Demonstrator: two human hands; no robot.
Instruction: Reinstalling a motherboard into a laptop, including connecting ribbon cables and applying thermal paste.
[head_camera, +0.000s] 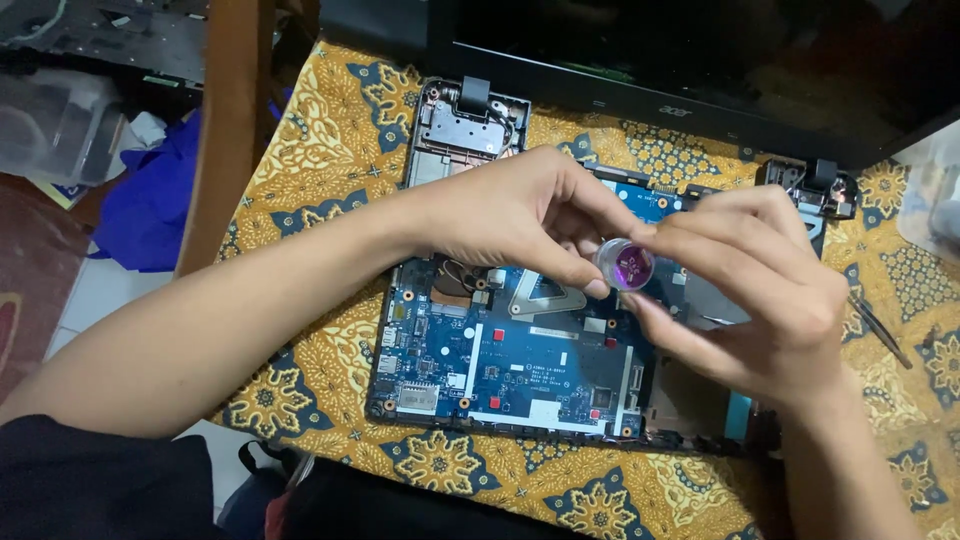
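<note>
A small round clear jar with a purple lid (625, 266) is held above an opened laptop. My left hand (520, 215) pinches its left side between thumb and fingers. My right hand (755, 285) grips its right side with fingertips and thumb. Below both hands lies the blue laptop motherboard (510, 370), set in the bare laptop base. The laptop's black screen (690, 60) stands open at the back, joined by a hinge (815, 185) on the right.
A yellow and blue patterned cloth (320, 160) covers the table under the laptop. Metal tweezers (880, 330) lie at the right. A wooden post (225, 130) rises at the left, with blue fabric (150, 205) and a clear plastic box (50, 125) beyond it.
</note>
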